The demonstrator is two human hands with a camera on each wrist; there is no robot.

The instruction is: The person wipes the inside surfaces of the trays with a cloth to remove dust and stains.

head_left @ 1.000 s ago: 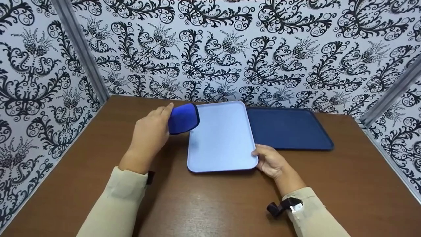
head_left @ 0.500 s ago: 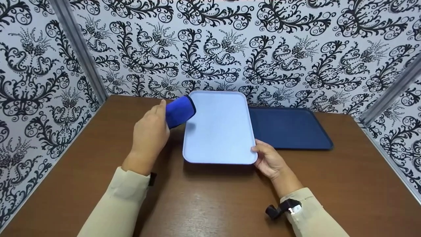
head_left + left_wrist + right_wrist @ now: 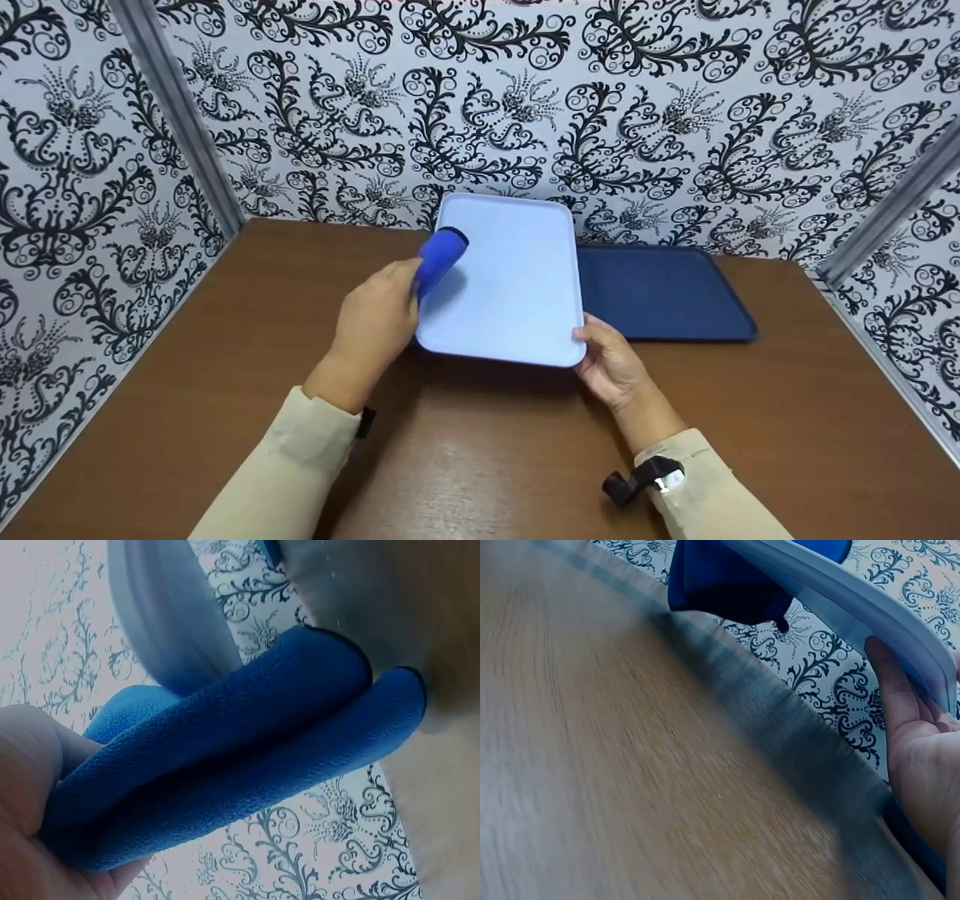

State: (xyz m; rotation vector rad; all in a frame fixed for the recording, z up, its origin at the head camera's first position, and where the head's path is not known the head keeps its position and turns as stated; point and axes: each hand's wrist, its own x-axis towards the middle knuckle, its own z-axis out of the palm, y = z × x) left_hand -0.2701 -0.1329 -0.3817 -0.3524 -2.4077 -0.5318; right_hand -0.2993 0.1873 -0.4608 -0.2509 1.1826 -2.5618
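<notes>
My left hand (image 3: pixel 375 319) grips a folded blue cloth (image 3: pixel 441 259) with a dark edge. In the left wrist view the cloth (image 3: pixel 225 727) looks fuzzy and is bunched into thick folds. It overlaps the left side of a pale blue tray (image 3: pixel 514 289) in the head view; whether it touches the surface I cannot tell. With my right hand (image 3: pixel 611 364) I hold that tray by its near right corner, thumb on the rim and the other fingers beneath. The right wrist view shows the tray (image 3: pixel 855 596) raised off the table, and the cloth (image 3: pixel 727 596) hanging past its edge.
A dark navy tray (image 3: pixel 667 292) lies flat on the brown table (image 3: pixel 480 457) behind and to the right of the pale one. Patterned walls (image 3: pixel 480 112) stand at the back and both sides.
The pale tray has risen off the table and tilted up towards me. My left hand has shifted right and turned, bringing the cloth over the tray's left part. The navy tray stays put.
</notes>
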